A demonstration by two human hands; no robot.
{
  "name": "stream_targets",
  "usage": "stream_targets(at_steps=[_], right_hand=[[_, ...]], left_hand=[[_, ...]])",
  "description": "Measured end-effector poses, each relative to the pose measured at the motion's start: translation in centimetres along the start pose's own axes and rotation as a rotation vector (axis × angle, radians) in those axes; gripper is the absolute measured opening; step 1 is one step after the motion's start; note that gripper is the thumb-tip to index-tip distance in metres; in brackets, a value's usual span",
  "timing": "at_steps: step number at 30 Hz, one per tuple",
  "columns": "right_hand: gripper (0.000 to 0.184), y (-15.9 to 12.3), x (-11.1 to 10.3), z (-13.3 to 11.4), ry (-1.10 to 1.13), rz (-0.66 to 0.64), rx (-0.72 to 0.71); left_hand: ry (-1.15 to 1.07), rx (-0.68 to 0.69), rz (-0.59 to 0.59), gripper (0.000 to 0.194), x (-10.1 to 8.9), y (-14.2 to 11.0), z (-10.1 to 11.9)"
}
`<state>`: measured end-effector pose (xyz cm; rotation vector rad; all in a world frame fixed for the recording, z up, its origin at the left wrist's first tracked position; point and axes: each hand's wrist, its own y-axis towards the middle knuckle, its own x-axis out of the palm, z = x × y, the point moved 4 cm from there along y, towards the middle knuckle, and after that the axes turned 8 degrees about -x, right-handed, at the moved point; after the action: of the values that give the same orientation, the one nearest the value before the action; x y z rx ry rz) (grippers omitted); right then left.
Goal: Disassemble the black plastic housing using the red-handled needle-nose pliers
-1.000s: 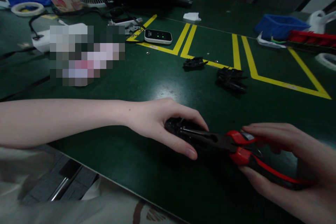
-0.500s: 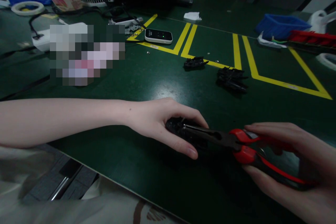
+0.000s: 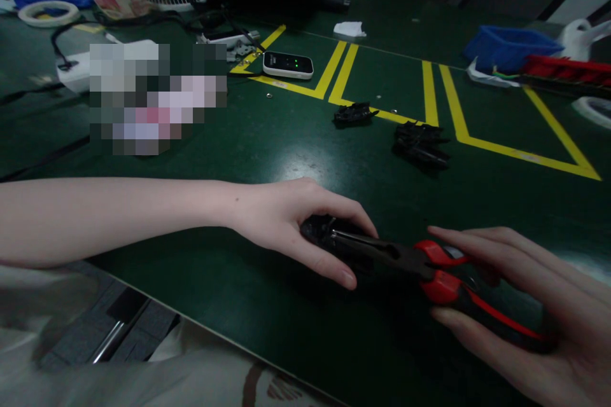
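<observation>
My left hand reaches in from the left and pinches a small black plastic part against the green table, thumb below and fingers over it. My right hand is wrapped round the red and black handles of a pair of long-nose pliers. The dark jaws of the pliers point left and meet the black part under my left fingers.
Two more black parts lie farther back by yellow tape lines. A white device with green lights sits beyond them. Blue bin and red tray stand at the far right; a tape roll at far left.
My right hand has slid slightly down and its fingers have stretched further over the plier handles. My left hand and the black part have stayed put.
</observation>
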<state>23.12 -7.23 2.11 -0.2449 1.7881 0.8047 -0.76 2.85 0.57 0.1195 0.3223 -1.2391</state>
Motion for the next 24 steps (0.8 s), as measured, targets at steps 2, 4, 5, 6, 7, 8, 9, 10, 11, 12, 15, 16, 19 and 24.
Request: stream_targets(at_steps=[2, 4, 5, 6, 7, 8, 9, 10, 11, 12, 15, 16, 19, 24], right_hand=[[0.047, 0.1, 0.1, -0.1, 0.023, 0.005, 0.004], [0.043, 0.3, 0.2, 0.0, 0.026, 0.006, 0.015], [0.042, 0.4, 0.3, 0.0, 0.023, 0.002, 0.025], [0.041, 0.4, 0.3, 0.0, 0.022, 0.002, 0.025], [0.04, 0.4, 0.4, -0.1, 0.023, 0.0, 0.027], [0.039, 0.5, 0.5, -0.1, 0.027, 0.0, 0.032], [0.038, 0.5, 0.5, -0.1, 0.035, 0.001, 0.038], [0.038, 0.6, 0.5, -0.2, 0.044, 0.006, 0.046], [0.038, 0.7, 0.5, -0.2, 0.057, 0.009, 0.054], [0.038, 0.8, 0.5, -0.3, 0.068, 0.013, 0.062], [0.038, 1.1, 0.5, -0.4, 0.098, 0.019, 0.069], [0.038, 1.1, 0.5, -0.4, 0.104, 0.019, 0.066], [0.039, 1.2, 0.5, -0.3, 0.097, 0.022, 0.05], [0.042, 1.0, 0.6, 0.1, 0.064, 0.002, 0.003]], left_hand=[[-0.001, 0.005, -0.007, 0.043, 0.0, 0.0, 0.0], [0.006, 0.024, -0.013, 0.043, 0.1, 0.1, 0.1], [0.011, 0.031, -0.016, 0.042, 0.1, 0.0, 0.2], [0.012, 0.033, -0.019, 0.042, 0.1, 0.0, 0.2], [0.01, 0.03, -0.021, 0.042, 0.1, 0.0, 0.2], [0.005, 0.023, -0.025, 0.042, 0.0, 0.0, 0.1], [-0.004, 0.015, -0.027, 0.042, 0.0, 0.0, 0.1], [-0.016, 0.01, -0.031, 0.042, 0.0, -0.1, 0.0], [-0.032, 0.007, -0.036, 0.042, 0.0, -0.1, 0.0], [-0.049, 0.006, -0.043, 0.043, 0.1, -0.1, 0.0], [-0.087, 0.01, -0.065, 0.043, 0.2, -0.2, 0.1], [-0.09, 0.012, -0.07, 0.043, 0.2, -0.2, 0.1], [-0.089, 0.004, -0.078, 0.044, 0.3, -0.2, 0.2], [-0.076, -0.013, -0.095, 0.045, 0.5, -0.3, 0.2]])
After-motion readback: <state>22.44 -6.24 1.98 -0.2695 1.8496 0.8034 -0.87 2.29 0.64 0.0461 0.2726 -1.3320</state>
